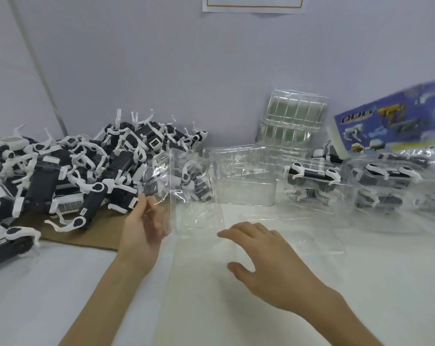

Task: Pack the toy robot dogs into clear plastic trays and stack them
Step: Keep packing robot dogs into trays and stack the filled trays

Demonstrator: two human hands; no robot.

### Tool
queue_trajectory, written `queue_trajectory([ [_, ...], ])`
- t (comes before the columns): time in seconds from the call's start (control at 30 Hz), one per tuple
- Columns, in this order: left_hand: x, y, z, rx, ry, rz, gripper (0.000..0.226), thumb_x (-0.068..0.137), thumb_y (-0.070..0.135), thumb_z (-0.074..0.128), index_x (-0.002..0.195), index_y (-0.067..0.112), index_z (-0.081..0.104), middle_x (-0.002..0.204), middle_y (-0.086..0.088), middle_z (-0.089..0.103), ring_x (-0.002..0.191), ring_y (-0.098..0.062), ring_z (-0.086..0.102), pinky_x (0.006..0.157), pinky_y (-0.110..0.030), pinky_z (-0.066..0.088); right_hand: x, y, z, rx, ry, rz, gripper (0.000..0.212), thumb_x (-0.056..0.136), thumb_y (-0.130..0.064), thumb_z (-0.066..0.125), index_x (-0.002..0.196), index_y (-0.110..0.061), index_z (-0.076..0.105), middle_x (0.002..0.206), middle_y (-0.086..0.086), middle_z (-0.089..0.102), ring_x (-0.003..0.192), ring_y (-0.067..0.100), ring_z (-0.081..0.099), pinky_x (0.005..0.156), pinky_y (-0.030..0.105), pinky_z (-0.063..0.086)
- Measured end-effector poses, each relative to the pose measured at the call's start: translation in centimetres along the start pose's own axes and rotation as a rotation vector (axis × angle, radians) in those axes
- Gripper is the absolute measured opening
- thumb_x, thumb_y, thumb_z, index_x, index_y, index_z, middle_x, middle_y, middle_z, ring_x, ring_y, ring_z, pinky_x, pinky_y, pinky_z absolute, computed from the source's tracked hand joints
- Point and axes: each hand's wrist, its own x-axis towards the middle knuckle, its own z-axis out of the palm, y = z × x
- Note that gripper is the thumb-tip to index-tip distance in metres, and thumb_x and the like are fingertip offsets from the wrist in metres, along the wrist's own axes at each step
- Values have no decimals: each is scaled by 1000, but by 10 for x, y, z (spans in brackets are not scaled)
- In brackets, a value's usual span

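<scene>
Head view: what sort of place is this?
Probably a toy packing bench in a workshop or small factory: a heap of loose toy robot dogs, clear plastic trays, some already filled, and a printed retail box.

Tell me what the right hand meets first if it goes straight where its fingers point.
Probably the clear tray the left hand holds: fingers of the right hand point up-left at its near edge. Depth through the plastic is unclear.
</scene>
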Motion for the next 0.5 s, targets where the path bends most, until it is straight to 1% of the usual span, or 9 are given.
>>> queue_trajectory([
  [0.07,1,0,-1,-4,4,14,43,102,44,43,65,23,50,47,5,30,42,-10,32,61,-23,38,-3,8,0,34,44,35,48,99,-45,50,144,-46,35,141,-27,35,131,-1,31,106,24,28],
  [0.1,2,0,-1,-12,15,14,46,103,43,42,63,23,51,48,4,30,45,-12,27,65,-25,36,-5,13,-2,51,64,59,45,98,-45,50,142,-46,39,138,-28,37,130,-2,32,105,24,30],
  [0.2,2,0,0,-22,30,6,48,103,45,42,61,25,52,49,5,30,51,-14,24,61,-26,31,-12,30,-10,35,133,153,37,98,-44,50,135,-44,46,133,-31,42,128,-3,35,102,22,31],
  [0.27,2,-1,1,1,6,14,46,104,45,41,63,25,51,49,5,31,48,-13,27,59,-25,32,-13,34,-13,35,168,186,35,98,-42,51,133,-43,49,132,-31,44,126,-2,40,106,24,30],
  [0.33,1,-2,2,30,-17,17,45,104,45,40,65,24,49,49,4,31,46,-13,26,55,-25,31,-11,27,-15,174,240,167,35,96,-43,55,131,-44,49,130,-32,47,122,-5,45,105,26,35],
  [0.37,0,-4,4,45,-30,17,46,104,44,39,65,23,49,50,3,31,47,-14,26,55,-25,31,-10,21,-16,276,273,137,37,94,-47,57,130,-45,49,130,-33,48,121,-5,47,103,24,38],
  [0.43,-3,-7,6,79,-60,15,45,102,45,39,64,22,49,51,2,31,46,-14,29,53,-25,32,-6,7,-14,421,286,74,49,87,-60,57,132,-49,44,132,-33,47,125,-4,46,102,20,37],
  [0.5,-6,-11,9,112,-121,19,41,98,45,41,66,20,50,52,1,34,46,-14,34,50,-24,38,-2,-4,-8,448,242,59,61,79,-73,54,135,-55,36,134,-36,43,129,-3,41,103,21,33],
])
